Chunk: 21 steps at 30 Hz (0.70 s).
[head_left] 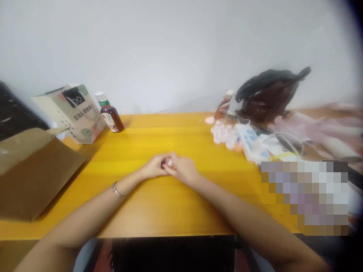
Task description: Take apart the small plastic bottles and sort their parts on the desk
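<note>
My left hand (155, 165) and my right hand (184, 168) meet over the middle of the yellow wooden table (159, 211). Their fingers curl together around a small shiny object (170, 163), whitish with an orange-pink tint. Only a bit of it shows between the fingers, and its kind is too blurred to make out. A silver bracelet (117, 190) circles my left wrist.
At the left stand a brown paper bag (39, 177), a printed paper bag (85, 113) and a dark bottle with a white cap (112, 115). Toward the right are a brown drink bottle (224, 106), pink-white round items (224, 135), a dark bag (266, 98) and blurred clutter.
</note>
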{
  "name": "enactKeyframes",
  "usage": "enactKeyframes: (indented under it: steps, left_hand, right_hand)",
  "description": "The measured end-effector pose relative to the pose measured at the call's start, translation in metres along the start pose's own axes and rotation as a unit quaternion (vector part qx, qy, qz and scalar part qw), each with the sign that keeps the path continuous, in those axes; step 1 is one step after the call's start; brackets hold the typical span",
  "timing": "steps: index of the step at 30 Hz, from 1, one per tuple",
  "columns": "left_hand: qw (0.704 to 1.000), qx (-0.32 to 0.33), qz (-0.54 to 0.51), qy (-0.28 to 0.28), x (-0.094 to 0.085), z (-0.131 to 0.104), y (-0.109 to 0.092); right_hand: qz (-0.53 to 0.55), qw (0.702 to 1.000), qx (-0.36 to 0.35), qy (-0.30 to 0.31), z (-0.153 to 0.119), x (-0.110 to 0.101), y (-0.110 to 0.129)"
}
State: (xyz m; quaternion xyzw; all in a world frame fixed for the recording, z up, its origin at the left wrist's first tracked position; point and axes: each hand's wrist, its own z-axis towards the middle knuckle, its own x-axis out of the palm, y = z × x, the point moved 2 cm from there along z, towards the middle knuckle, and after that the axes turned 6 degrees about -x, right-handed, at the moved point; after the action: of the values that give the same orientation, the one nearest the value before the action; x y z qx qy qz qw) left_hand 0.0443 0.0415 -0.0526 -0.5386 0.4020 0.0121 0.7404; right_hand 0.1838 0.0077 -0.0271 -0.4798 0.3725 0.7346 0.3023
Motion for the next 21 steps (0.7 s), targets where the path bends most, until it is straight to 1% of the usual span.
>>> enactKeyframes:
  steps: [2,4,8,9,10,12,14,16,17,19,21]
  left_hand:
    - [1.000,-0.003,-0.006,-0.004,0.001,0.001,-0.001]
    - [1.000,-0.012,-0.002,-0.013,0.001,0.001,-0.001]
    - [1.000,-0.008,0.014,-0.008,0.001,0.001,0.001]
    - [1.000,-0.006,0.022,-0.008,0.000,0.001,0.001]
    - [0.999,-0.007,0.031,-0.010,0.000,0.000,0.001]
    - [0.999,-0.017,0.043,-0.016,0.000,-0.001,0.002]
    - [0.998,-0.025,0.045,-0.022,0.000,-0.001,0.002]
    - [0.999,-0.024,0.040,-0.024,0.000,-0.002,0.002]
    - [0.999,-0.021,0.039,-0.022,0.001,-0.002,0.001]
    - [0.999,-0.018,0.040,-0.019,0.001,-0.002,0.000]
    - [0.999,-0.019,0.043,-0.018,0.001,-0.002,-0.001]
  right_hand:
    - [0.008,0.999,-0.026,-0.024,0.000,-0.003,0.001]
    - [0.016,0.998,-0.032,-0.042,0.000,-0.003,0.000]
    - [0.021,0.999,-0.036,-0.029,0.000,-0.002,-0.003]
    - [0.026,0.998,-0.042,-0.035,0.000,-0.003,-0.004]
    - [0.034,0.997,-0.047,-0.051,0.000,-0.004,-0.006]
    - [0.063,0.992,-0.041,-0.106,0.001,-0.009,-0.012]
    - [0.101,0.980,-0.005,-0.170,0.002,-0.013,-0.027]
    - [0.137,0.964,0.051,-0.220,0.005,-0.013,-0.049]
    - [0.149,0.957,0.080,-0.235,0.007,-0.012,-0.062]
    - [0.157,0.948,0.117,-0.250,0.012,-0.006,-0.088]
    - [0.141,0.948,0.149,-0.244,0.017,0.001,-0.110]
